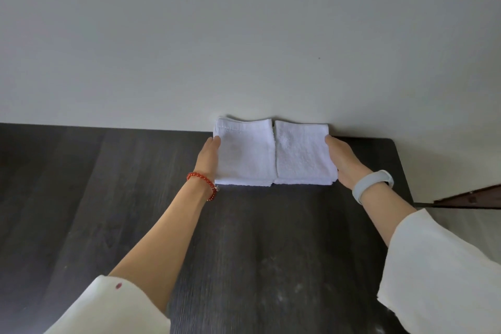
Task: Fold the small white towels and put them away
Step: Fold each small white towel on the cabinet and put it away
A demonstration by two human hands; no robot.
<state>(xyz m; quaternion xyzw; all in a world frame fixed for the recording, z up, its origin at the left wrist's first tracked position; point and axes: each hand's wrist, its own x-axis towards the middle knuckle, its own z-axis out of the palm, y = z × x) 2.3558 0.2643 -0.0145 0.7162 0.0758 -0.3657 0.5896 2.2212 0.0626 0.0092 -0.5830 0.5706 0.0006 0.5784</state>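
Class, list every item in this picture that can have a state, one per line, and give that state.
Left towel stack: folded, lying flat at the table's far edge by the wall.
Right towel stack: folded, flat, side by side with the left one.
Left hand: fingers straight, pressing the left stack's outer side.
Right hand: fingers straight, against the right stack's outer side.
Dark wooden table: bearing both stacks.

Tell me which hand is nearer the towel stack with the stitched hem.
Left. The left hand rests against the hemmed stack's outer edge; the right hand flanks the other stack.
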